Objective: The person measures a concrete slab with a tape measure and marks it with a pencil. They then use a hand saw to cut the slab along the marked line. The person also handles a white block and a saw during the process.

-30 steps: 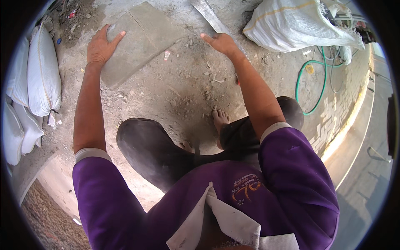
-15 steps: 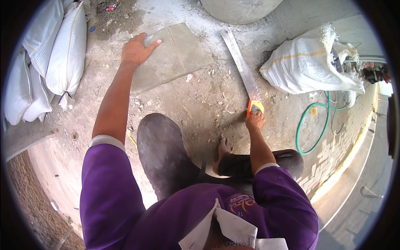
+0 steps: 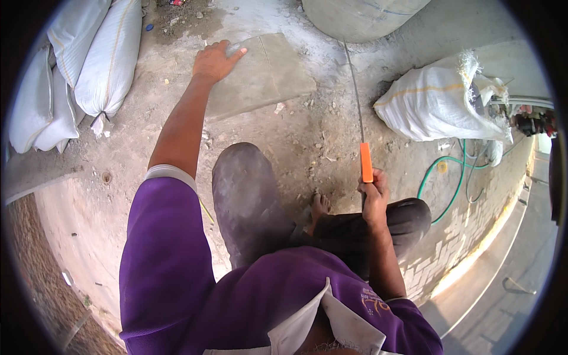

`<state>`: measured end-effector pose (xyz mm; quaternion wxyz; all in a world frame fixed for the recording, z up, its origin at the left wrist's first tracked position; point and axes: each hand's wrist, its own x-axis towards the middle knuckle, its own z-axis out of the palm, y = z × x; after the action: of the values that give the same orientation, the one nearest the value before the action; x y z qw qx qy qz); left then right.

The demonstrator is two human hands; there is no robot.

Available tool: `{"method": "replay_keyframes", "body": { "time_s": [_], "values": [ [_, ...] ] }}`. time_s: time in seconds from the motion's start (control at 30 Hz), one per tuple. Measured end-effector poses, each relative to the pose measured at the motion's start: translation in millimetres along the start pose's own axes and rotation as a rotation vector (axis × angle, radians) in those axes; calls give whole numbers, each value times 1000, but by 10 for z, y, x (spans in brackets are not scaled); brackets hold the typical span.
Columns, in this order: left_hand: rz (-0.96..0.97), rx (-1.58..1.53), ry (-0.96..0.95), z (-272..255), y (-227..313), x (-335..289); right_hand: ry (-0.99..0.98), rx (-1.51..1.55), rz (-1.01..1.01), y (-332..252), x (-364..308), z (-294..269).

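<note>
A thin grey slab [image 3: 269, 83], perhaps cement board, lies flat on the dusty ground with a line running across its top. At its left edge rests my left hand [image 3: 218, 61], fingers stretched and thumb spread over the surface. To the right of the slab, my right hand [image 3: 375, 194] is closed round the handle of a handsaw [image 3: 366, 163]. The orange handle points toward me. The long blade shows edge-on as a narrow dark line, its far end near a big grey rounded container. Blade and slab are apart.
Stuffed white sacks [image 3: 110, 65] stand at the far left. A frayed, partly filled white sack [image 3: 432, 97] lies at the right, with a green hose [image 3: 441, 183] below it. The grey container [image 3: 361, 18] stands at the top. My bent knee [image 3: 245, 183] is before the slab.
The saw has turned from showing its flat side to edge-on, and its handle sits more upright in my right hand. My left hand stays at the slab's left edge. The view has shifted slightly.
</note>
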<state>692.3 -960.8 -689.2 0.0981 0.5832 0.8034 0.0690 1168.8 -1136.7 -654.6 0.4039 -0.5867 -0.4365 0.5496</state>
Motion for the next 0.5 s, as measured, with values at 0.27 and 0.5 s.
{"method": "replay_keyframes", "body": {
  "time_s": [0.27, 0.5],
  "values": [
    [59, 63, 130, 148, -82, 36, -16, -276, -165, -783, -680, 83],
    [37, 49, 70, 100, -81, 36, -200, -380, -406, -645, -311, 889]
  ]
}}
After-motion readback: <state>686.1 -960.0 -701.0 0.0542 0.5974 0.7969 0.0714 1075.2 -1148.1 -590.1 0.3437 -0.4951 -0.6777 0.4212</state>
